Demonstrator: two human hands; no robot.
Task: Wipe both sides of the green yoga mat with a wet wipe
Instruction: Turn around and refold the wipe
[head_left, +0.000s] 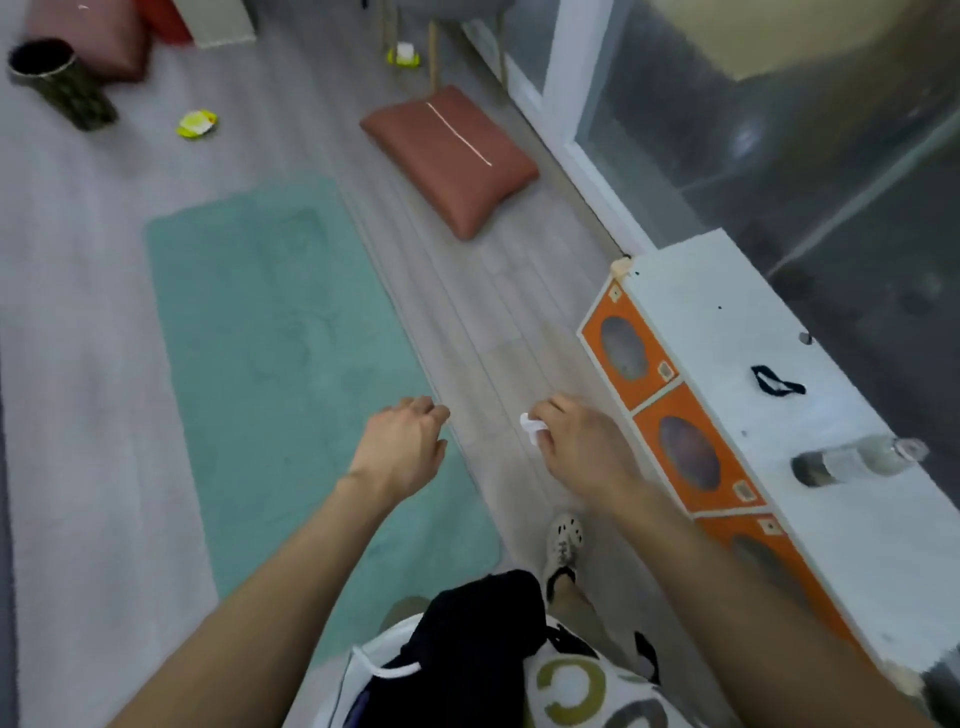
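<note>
Two hands out: left hand (402, 447) loose, empty; right hand (582, 447) apparently around a crumpled wet wipe (532, 427).

One mat (270, 322), one wipe (532, 427), one bottle (857, 460), two yellow-green packs (197, 124), seemingly two cushions (451, 158).

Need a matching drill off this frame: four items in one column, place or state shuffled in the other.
1 yoga mat
2 wet wipe
3 cushion
4 bottle

A on its side on the white cabinet
B pinched in the right hand
C spread flat, green
D reddish-brown, on the plank floor

Pairs: 1-C, 2-B, 3-D, 4-A
</note>
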